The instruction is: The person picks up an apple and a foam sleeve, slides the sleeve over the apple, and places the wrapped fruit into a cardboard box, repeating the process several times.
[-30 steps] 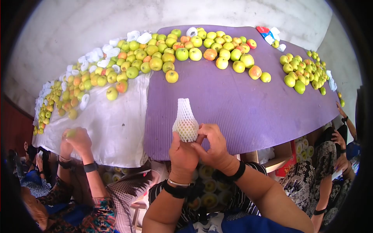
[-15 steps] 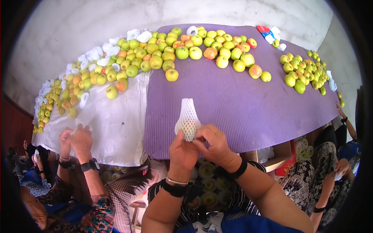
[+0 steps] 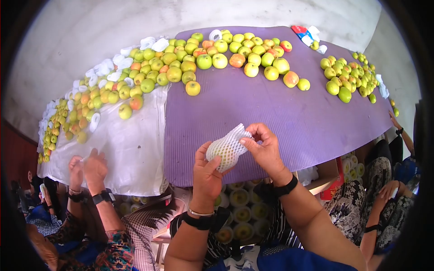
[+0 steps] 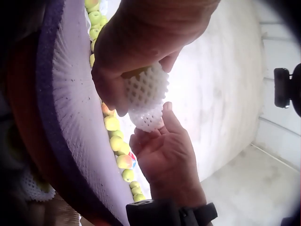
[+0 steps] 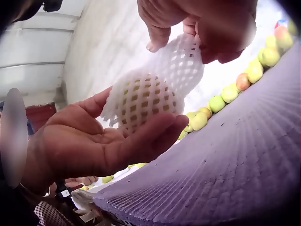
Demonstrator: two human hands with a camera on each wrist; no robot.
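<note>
A yellow-green apple [image 3: 220,155] sits inside a white foam net sleeve [image 3: 236,136] above the near part of the purple mat. My left hand [image 3: 206,174] grips the apple through the net, thumb on the near side and fingers behind. With thumb and fingers, my right hand [image 3: 267,149] pinches the loose upper end of the sleeve. The right wrist view shows the apple [image 5: 146,99] through the mesh, with the sleeve's slack end [image 5: 181,63] drawn out toward the right fingers. In the left wrist view, part of the apple [image 4: 135,72] shows bare at the sleeve's edge.
Loose apples [image 3: 172,74] spread along the back of the purple mat [image 3: 217,108] and the white cloth [image 3: 122,144]. Another pile of apples [image 3: 350,77] lies at right. Netted apples [image 3: 242,213] are packed below the table edge. Another person's hands [image 3: 88,169] work at left.
The sleeve has tipped from upright to slanting up and right. My right hand has moved up from the apple's lower side to the sleeve's loose end. The left hand still holds the apple.
</note>
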